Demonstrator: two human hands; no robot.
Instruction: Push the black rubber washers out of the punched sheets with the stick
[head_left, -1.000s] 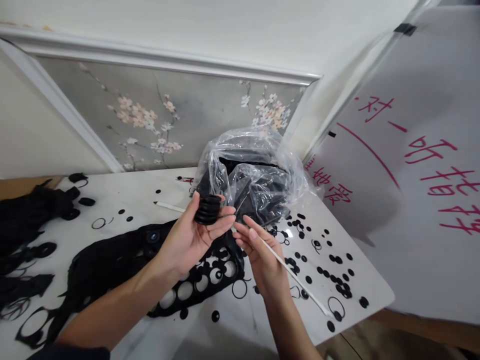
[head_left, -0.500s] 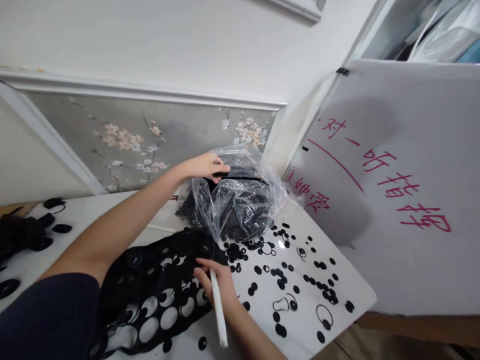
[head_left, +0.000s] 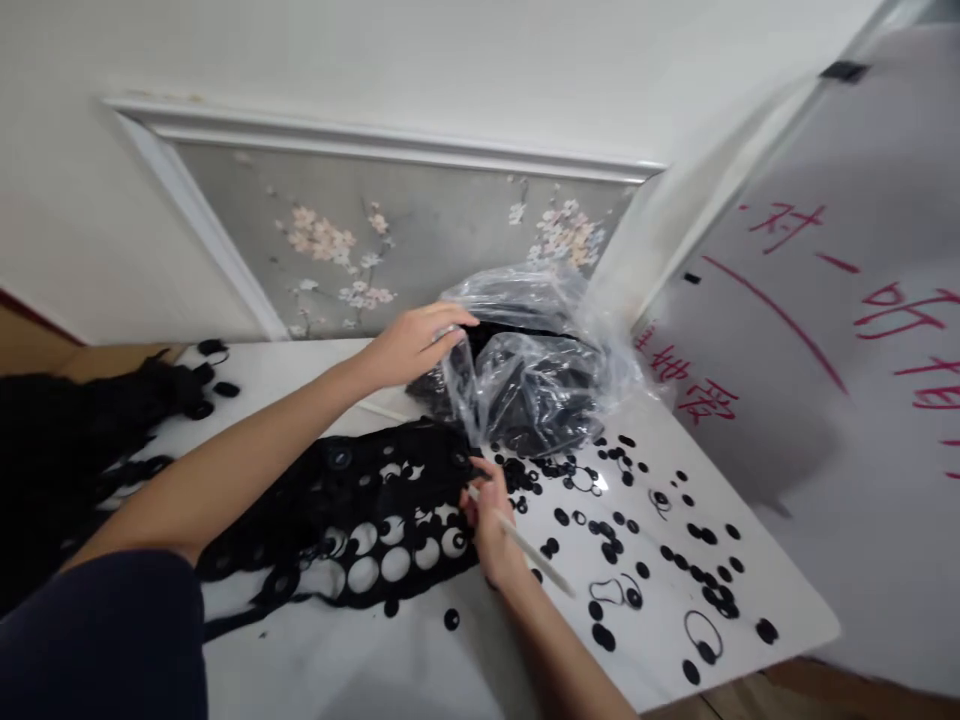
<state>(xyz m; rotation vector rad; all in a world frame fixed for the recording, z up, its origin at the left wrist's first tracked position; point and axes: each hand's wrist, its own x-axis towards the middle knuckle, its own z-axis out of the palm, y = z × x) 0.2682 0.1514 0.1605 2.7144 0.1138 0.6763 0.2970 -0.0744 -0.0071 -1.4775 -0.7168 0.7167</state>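
My left hand (head_left: 412,343) reaches to the open mouth of a clear plastic bag (head_left: 536,365) full of black rubber parts, its fingers pinching the bag's rim. My right hand (head_left: 487,525) rests on the white table (head_left: 420,650), closed around a thin white stick (head_left: 525,552) whose tip lies at the right edge of a black punched rubber sheet (head_left: 360,510). The sheet has several round holes.
Several black discs and rings (head_left: 645,560) lie scattered over the table's right half. More black rubber scrap (head_left: 67,440) is piled at the left. A whiteboard with red writing (head_left: 832,330) leans at the right. A floral wall panel (head_left: 390,240) stands behind.
My left hand held a stack of black rings a second ago; it went to the bag and now grips the bag's rim without them. My right hand lowered to the sheet with the stick.
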